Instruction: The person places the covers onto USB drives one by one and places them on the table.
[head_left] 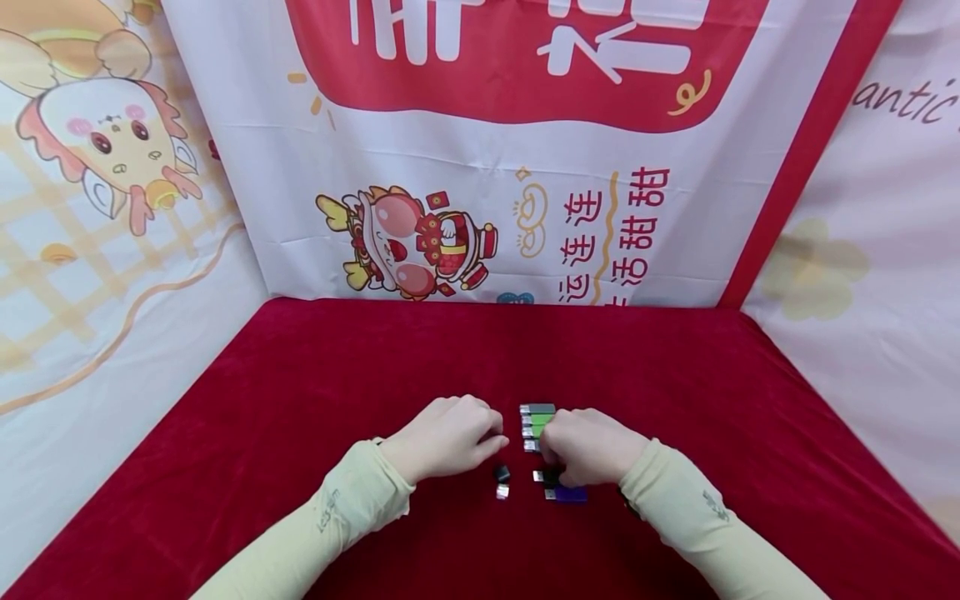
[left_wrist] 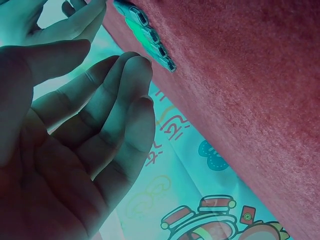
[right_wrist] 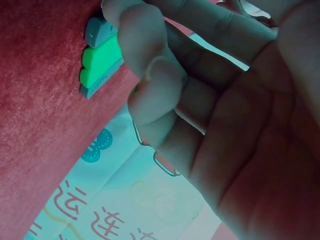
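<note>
My left hand (head_left: pixel 450 433) hovers left of a row of USB flash drives, fingers loosely bent, holding nothing; the left wrist view shows a gap between thumb and fingers. Just below it lie a small black cap (head_left: pixel 502 474) and a pale, shiny cap (head_left: pixel 502 492). My right hand (head_left: pixel 592 446) is over the drives, its fingers bent. It covers the right end of a black USB flash drive (head_left: pixel 550 477); its thumb and index fingertips are hidden, so a pinch cannot be confirmed. A purple USB flash drive (head_left: pixel 568 495) lies just below the black one.
Side by side, grey and green USB flash drives (head_left: pixel 537 420) form a row beyond the black one, metal ends pointing left. Everything rests on a red velvet cloth (head_left: pixel 375 358). A printed white curtain (head_left: pixel 450 150) rises behind the far edge, with more curtains at both sides.
</note>
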